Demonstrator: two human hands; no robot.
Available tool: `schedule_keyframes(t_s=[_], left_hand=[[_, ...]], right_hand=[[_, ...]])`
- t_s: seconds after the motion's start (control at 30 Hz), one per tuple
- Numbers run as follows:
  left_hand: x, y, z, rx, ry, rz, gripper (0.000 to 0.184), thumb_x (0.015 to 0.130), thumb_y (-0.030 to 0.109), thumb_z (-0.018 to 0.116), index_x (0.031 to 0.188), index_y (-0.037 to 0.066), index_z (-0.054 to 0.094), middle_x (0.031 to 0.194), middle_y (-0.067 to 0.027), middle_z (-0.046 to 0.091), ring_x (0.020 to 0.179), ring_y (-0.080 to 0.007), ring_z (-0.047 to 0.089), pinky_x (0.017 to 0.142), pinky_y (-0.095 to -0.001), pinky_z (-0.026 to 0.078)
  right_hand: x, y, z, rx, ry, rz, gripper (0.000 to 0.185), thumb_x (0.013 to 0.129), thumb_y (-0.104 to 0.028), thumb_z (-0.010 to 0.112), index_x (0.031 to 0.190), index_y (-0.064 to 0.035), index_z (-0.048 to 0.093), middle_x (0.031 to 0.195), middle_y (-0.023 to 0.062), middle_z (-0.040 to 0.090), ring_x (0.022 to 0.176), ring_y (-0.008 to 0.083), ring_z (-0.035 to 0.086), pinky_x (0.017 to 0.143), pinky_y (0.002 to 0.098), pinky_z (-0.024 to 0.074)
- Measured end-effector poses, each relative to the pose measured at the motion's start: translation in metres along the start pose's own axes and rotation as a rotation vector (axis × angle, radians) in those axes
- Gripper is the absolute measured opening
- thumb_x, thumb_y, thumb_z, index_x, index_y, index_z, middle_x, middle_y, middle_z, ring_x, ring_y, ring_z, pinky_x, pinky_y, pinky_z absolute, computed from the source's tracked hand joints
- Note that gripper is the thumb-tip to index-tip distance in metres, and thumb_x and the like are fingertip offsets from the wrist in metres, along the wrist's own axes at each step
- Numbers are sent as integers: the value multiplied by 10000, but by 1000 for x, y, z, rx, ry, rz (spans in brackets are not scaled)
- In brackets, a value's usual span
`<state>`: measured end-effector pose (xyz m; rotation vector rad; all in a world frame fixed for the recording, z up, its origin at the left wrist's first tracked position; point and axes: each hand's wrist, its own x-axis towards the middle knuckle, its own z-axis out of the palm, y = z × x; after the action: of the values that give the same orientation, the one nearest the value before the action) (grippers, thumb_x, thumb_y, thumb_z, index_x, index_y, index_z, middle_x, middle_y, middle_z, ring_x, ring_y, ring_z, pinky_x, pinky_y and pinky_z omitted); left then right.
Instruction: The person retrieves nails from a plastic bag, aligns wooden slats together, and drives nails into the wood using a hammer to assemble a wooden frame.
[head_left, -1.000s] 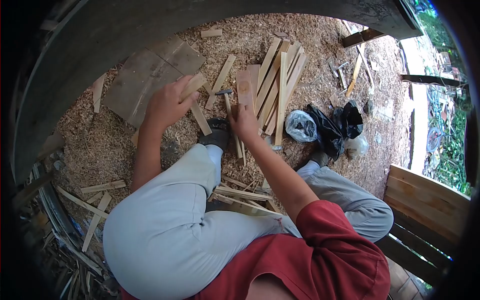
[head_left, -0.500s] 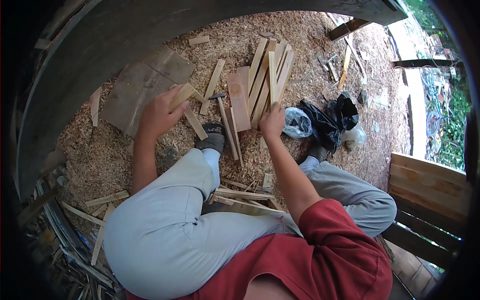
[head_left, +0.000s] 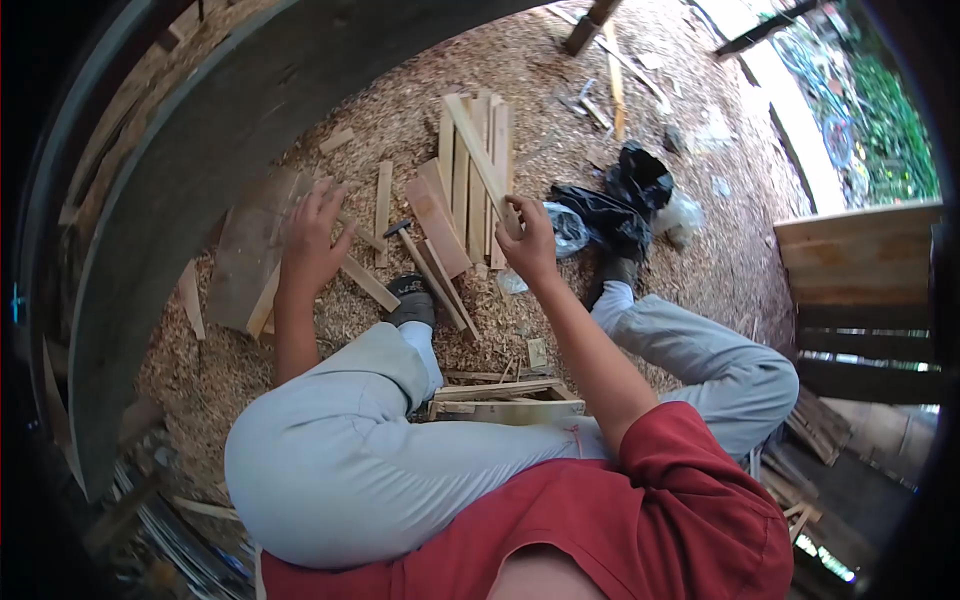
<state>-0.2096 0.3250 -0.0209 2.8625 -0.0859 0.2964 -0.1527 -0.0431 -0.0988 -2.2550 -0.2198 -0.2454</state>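
My left hand [head_left: 315, 235] has its fingers spread, with nothing in them. It is over the flat brown board [head_left: 245, 240] on the shavings, beside short wood strips [head_left: 368, 283]. Fingers bent, my right hand [head_left: 528, 243] grips the near end of a thin wooden slat [head_left: 475, 145]. That slat slants across a row of similar slats [head_left: 460, 190] lying side by side. Between my hands a hammer [head_left: 430, 270] lies with its head pointing away, next to a wider reddish board [head_left: 435, 225].
Black plastic bags [head_left: 625, 215] and a clear bag [head_left: 568, 230] lie right of my right hand. A small wooden frame [head_left: 510, 410] is by my legs. A large grey curved panel [head_left: 170, 210] borders the left. Planks [head_left: 865, 260] stand at right.
My left hand has let go of the wood block it held and spread its fingers. My right hand still grips the slat, which now tilts further left. The camera view has turned.
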Motion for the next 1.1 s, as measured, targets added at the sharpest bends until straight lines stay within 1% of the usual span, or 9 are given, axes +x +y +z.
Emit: schedule_keyframes(t_s=[0.13, 0.2, 0.27, 0.3, 0.4, 0.6, 0.73, 0.83, 1.1], left_hand=[[22, 32, -45, -419, -93, 153, 588, 1063, 260, 702, 1603, 100, 533, 1598, -183, 553, 1485, -346, 528, 1225, -464, 433], [36, 40, -85, -516, -81, 240, 587, 1090, 255, 680, 1627, 98, 504, 1599, -172, 559, 1473, -312, 553, 1215, -455, 444], [49, 48, -130, -1078, -269, 33, 593, 1133, 264, 633, 1662, 72, 446, 1584, -131, 581, 1395, -242, 622, 1181, -421, 476], [54, 48, -146, -1129, -194, 64, 606, 1155, 311, 598, 1668, 43, 421, 1512, -104, 635, 1282, -200, 691, 1128, -371, 513], [57, 74, -229, -962, -104, 45, 603, 1164, 350, 575, 1662, 41, 434, 1433, -89, 685, 1221, -191, 716, 1059, -338, 538], [48, 145, -301, -842, 208, 60, 539, 1164, 347, 579, 1607, 52, 495, 1330, -64, 730, 1027, -167, 772, 884, -303, 582], [70, 204, -288, -1089, 540, -113, 396, 1155, 266, 600, 1492, 69, 533, 1269, -60, 728, 956, -184, 776, 828, -308, 586], [96, 232, -266, -1247, 545, -293, 313, 1146, 218, 605, 1418, 87, 521, 1257, -68, 705, 942, -186, 764, 802, -312, 586], [114, 238, -170, -1076, 160, -300, 343, 1134, 140, 580, 1460, 67, 506, 1322, -76, 652, 1072, -128, 669, 876, -290, 542]], right_hand=[[5, -53, -71, 104, 7, -194, 354, 857, -53, 786, 1206, -53, 723, 1134, 161, 689, 1056, 398, 675, 904, 454, 561], [6, -77, -104, 145, 17, -281, 362, 876, -30, 781, 1234, -42, 731, 1208, 140, 721, 1039, 315, 717, 912, 396, 581], [11, -101, -137, 159, 20, -316, 361, 878, -20, 796, 1234, -53, 743, 1224, 127, 736, 1069, 318, 731, 940, 399, 587], [15, -112, -154, 159, 2, -401, 355, 879, -26, 810, 1227, -59, 751, 1222, 120, 742, 1075, 317, 734, 938, 398, 590], [24, -147, -200, 184, -42, -515, 325, 889, -24, 826, 1206, -77, 775, 1226, 102, 757, 1103, 304, 742, 945, 399, 597], [61, -189, -287, 149, 19, -856, 270, 925, -13, 793, 1186, -81, 795, 1206, 94, 780, 1129, 298, 738, 960, 401, 602], [95, -189, -315, 146, 55, -866, 247, 967, -39, 772, 1196, -125, 804, 1244, 60, 784, 1158, 279, 737, 968, 408, 612], [113, -170, -322, 85, 116, -835, 228, 978, -29, 759, 1175, -129, 814, 1237, 58, 792, 1155, 277, 737, 960, 412, 619], [121, -120, -345, -73, 149, -615, 247, 879, 54, 726, 1071, -86, 796, 1167, 65, 778, 1087, 306, 698, 967, 447, 564]])
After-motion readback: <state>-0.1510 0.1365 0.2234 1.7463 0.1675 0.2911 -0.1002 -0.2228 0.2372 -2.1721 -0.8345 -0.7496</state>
